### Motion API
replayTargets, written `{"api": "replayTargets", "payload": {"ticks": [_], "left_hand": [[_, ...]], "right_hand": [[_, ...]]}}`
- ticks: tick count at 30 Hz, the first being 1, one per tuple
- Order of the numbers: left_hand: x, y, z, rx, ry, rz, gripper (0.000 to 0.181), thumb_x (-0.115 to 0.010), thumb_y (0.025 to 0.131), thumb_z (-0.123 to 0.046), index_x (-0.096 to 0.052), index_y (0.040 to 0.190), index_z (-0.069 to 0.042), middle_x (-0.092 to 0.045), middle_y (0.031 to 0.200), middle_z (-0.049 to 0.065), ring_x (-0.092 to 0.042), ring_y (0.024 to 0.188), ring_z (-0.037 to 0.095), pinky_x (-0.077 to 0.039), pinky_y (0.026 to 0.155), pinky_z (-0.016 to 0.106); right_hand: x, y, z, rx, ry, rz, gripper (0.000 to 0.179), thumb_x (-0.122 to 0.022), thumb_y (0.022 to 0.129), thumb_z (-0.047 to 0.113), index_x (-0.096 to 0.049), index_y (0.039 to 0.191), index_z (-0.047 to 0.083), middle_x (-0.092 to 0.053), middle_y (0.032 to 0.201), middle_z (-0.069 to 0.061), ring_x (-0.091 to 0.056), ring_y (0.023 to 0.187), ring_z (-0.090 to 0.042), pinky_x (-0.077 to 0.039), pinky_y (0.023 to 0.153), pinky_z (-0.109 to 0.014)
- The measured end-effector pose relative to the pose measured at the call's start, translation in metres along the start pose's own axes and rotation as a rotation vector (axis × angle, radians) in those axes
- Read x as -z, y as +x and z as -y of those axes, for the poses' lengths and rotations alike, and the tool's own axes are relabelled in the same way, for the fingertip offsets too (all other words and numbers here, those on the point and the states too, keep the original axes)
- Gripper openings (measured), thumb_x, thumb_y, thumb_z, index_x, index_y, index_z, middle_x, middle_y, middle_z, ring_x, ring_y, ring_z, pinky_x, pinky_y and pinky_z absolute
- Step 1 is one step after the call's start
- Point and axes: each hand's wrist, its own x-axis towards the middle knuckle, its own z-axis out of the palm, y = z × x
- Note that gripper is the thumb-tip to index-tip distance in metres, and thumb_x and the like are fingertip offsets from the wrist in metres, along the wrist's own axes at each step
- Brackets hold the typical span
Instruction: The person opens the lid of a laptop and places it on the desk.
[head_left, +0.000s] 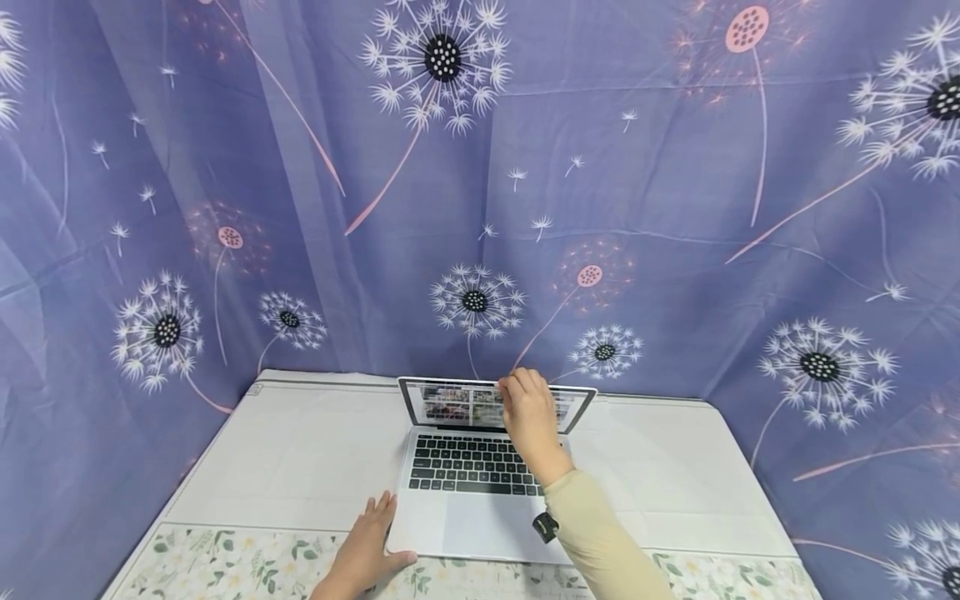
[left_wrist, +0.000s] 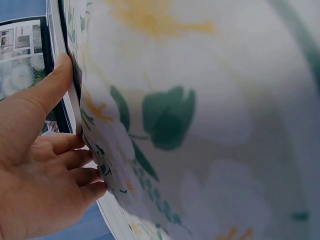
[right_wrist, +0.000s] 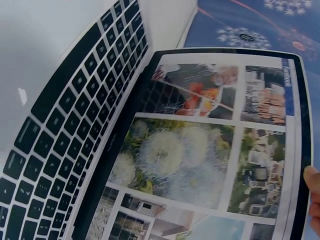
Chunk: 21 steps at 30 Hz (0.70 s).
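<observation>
A silver laptop (head_left: 420, 533) lies opened on the table, its keyboard (head_left: 472, 462) facing me and its lit screen (head_left: 450, 404) raised at the back. My right hand (head_left: 531, 417) reaches over the keyboard and pinches the screen's top edge. The right wrist view has that hand's fingertips (right_wrist: 314, 192) at the rim of the screen (right_wrist: 170, 155), which displays a grid of photos. At the laptop's front left corner rests my left hand (head_left: 367, 542), fingers stretched along the side and thumb by the front edge. In the left wrist view this hand (left_wrist: 40, 170) touches the edge.
The laptop stands on a white table (head_left: 315, 450), with a floral cloth (head_left: 247, 554) along the near side. A purple curtain with dandelion prints (head_left: 645, 208) hangs behind and on both sides. A black band (head_left: 545, 527) is on the right sleeve (head_left: 600, 533).
</observation>
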Motion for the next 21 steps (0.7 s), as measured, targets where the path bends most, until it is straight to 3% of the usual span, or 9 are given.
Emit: {"api": "replayTargets", "payload": {"ticks": [11, 15, 21], "left_hand": [[0.0, 0.0, 0.001, 0.01, -0.001, 0.002, 0.1, -0.084, 0.065, -0.042, -0.042, 0.136, 0.014, -0.035, 0.144, 0.035, -0.027, 0.132, 0.056, -0.025, 0.107, 0.067], [-0.001, 0.0, 0.002, 0.013, 0.003, 0.0, 0.1, -0.084, 0.065, -0.042, -0.042, 0.136, 0.014, -0.035, 0.145, 0.034, -0.027, 0.133, 0.055, -0.025, 0.107, 0.066], [0.0, 0.0, 0.0, 0.002, 0.011, -0.002, 0.1, -0.083, 0.065, -0.043, -0.042, 0.136, 0.014, -0.035, 0.144, 0.034, -0.027, 0.133, 0.055, -0.025, 0.107, 0.066]], "right_hand": [[-0.023, 0.008, -0.016, 0.143, -0.146, -0.089, 0.014, -0.07, 0.082, -0.006, -0.064, 0.071, -0.002, -0.05, 0.069, -0.008, -0.049, 0.063, -0.023, -0.051, 0.061, -0.034], [-0.026, 0.01, -0.022, 0.159, -0.174, -0.036, 0.004, -0.071, 0.082, -0.004, -0.069, 0.084, -0.006, -0.055, 0.076, -0.01, -0.053, 0.068, -0.024, -0.051, 0.065, -0.033], [-0.023, 0.013, -0.031, 0.112, -0.121, 0.136, 0.025, -0.071, 0.085, 0.002, -0.068, 0.108, -0.008, -0.06, 0.089, -0.012, -0.057, 0.082, -0.025, -0.053, 0.079, -0.035]]}}
